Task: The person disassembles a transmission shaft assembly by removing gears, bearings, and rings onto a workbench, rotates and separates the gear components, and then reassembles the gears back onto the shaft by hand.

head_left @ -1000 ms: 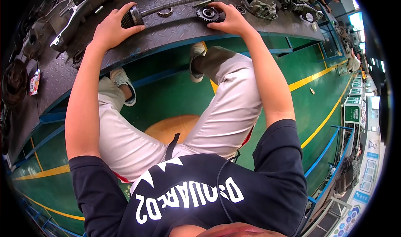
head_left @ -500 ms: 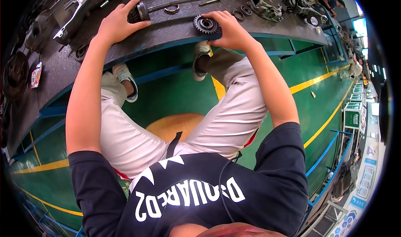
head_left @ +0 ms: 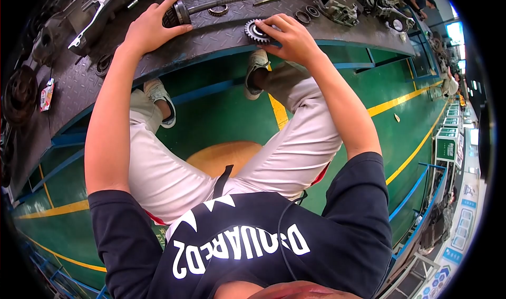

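My left hand (head_left: 150, 30) is wrapped round the ribbed gear assembly (head_left: 179, 12) at the near end of a long metal shaft (head_left: 226, 2). The shaft lies on the dark tread-plate bench top and points right. My right hand (head_left: 290, 38) grips a toothed gear (head_left: 253, 31) close to the bench's front edge. Its fingers lie over the gear's hub and the thumb is below, so part of the gear is hidden. Between the hands and behind them, a thin toothed ring (head_left: 217, 10) rests on the bench. A slim metal pin (head_left: 266, 1) lies beside the shaft's far end.
Two bearing rings (head_left: 307, 15) and a cast metal housing (head_left: 337, 6) stand at the back right. A large casting (head_left: 100, 14) occupies the back left, with a dark ring (head_left: 104, 65) near the edge. The bench (head_left: 174, 56) has a blue frame; a wooden stool (head_left: 224, 154) is under me.
The gear in my right hand has tilted, its face turning more to the left. My right fingers have moved further over its hub. My left hand keeps its hold.
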A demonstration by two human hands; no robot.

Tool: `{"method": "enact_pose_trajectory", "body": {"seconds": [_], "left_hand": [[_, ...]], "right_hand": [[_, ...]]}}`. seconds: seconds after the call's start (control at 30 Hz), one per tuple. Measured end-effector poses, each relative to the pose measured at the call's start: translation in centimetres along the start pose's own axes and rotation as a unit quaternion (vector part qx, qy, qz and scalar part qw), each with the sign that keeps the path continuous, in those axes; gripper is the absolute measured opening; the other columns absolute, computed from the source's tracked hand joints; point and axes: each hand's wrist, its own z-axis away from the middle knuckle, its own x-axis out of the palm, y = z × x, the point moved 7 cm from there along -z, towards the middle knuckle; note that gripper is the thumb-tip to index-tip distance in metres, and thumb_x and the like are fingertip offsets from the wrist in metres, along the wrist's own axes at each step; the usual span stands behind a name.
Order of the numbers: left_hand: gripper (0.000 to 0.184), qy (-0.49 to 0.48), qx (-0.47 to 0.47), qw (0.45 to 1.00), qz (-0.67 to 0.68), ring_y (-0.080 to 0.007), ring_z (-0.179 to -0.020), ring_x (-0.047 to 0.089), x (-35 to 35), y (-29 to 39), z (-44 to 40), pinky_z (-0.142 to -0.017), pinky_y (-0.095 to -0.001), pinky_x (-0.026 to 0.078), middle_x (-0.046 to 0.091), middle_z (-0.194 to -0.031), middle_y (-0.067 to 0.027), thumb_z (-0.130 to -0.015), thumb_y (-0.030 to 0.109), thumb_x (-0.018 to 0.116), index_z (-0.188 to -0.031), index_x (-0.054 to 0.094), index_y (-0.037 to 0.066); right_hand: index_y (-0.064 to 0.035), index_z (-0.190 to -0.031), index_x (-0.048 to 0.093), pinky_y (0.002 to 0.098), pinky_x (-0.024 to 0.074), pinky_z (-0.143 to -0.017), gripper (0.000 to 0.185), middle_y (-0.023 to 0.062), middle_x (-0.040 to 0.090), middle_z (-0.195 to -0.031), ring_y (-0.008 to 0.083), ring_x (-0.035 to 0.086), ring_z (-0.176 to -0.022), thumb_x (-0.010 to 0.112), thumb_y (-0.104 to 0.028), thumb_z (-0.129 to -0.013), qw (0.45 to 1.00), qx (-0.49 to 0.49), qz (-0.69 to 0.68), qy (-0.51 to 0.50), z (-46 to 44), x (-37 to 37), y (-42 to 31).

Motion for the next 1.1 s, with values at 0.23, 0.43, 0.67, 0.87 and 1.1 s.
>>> {"method": "enact_pose_trajectory", "body": {"seconds": [0.23,0.43,0.67,0.87,1.1], "left_hand": [[0.087,0.017,0.007,1.0,-0.006,-0.039,-0.127,0.067,0.1,0.0,0.2,-0.106,-0.0466,0.056,0.067,-0.139,-0.0164,-0.088,0.065,0.08,-0.163,0.045,0.039],[0.086,0.013,0.013,1.0,-0.005,-0.0398,-0.126,0.068,0.2,-0.2,0.0,-0.106,-0.0467,0.056,0.067,-0.137,-0.0171,-0.089,0.064,0.079,-0.163,0.045,0.038],[0.084,0.012,0.008,1.0,0.001,-0.04,-0.126,0.068,0.0,0.1,0.0,-0.105,-0.0468,0.056,0.067,-0.136,-0.0175,-0.089,0.063,0.08,-0.162,0.046,0.038],[0.085,0.017,0.012,1.0,0.0,-0.0401,-0.126,0.068,0.0,0.1,0.1,-0.105,-0.0469,0.056,0.067,-0.137,-0.0176,-0.089,0.062,0.08,-0.162,0.046,0.037],[0.085,0.011,0.008,1.0,0.0,-0.0396,-0.124,0.069,0.0,0.1,0.1,-0.104,-0.0472,0.057,0.067,-0.137,-0.0172,-0.089,0.063,0.08,-0.163,0.046,0.038]], "right_hand": [[-0.0079,-0.133,0.068,0.04,0.0585,-0.094,0.052,0.0093,0.072,-0.112,0.0315,0.069,-0.109,0.087,-0.018,-0.086,0.999,-0.004,-0.029,0.026,-0.3,-0.7,0.4],[-0.0068,-0.124,0.068,0.0439,0.0595,-0.089,0.042,0.0157,0.075,-0.107,0.0382,0.072,-0.101,0.086,-0.017,-0.087,0.992,0.088,-0.069,0.051,-0.2,0.4,2.9],[-0.0067,-0.123,0.068,0.0446,0.0599,-0.085,0.045,0.0197,0.076,-0.102,0.0401,0.074,-0.099,0.088,-0.021,-0.085,0.985,0.148,-0.086,0.034,-0.3,0.6,3.9],[-0.0038,-0.124,0.071,0.0434,0.061,-0.08,0.048,0.0244,0.078,-0.099,0.0431,0.075,-0.093,0.089,-0.024,-0.085,0.957,0.248,-0.143,0.044,0.1,0.9,6.1],[-0.0023,-0.115,0.077,0.0363,0.0602,-0.074,0.039,0.0174,0.078,-0.09,0.0255,0.077,-0.077,0.086,-0.029,-0.089,0.923,0.325,-0.207,0.006,-0.1,1.1,7.1]]}}
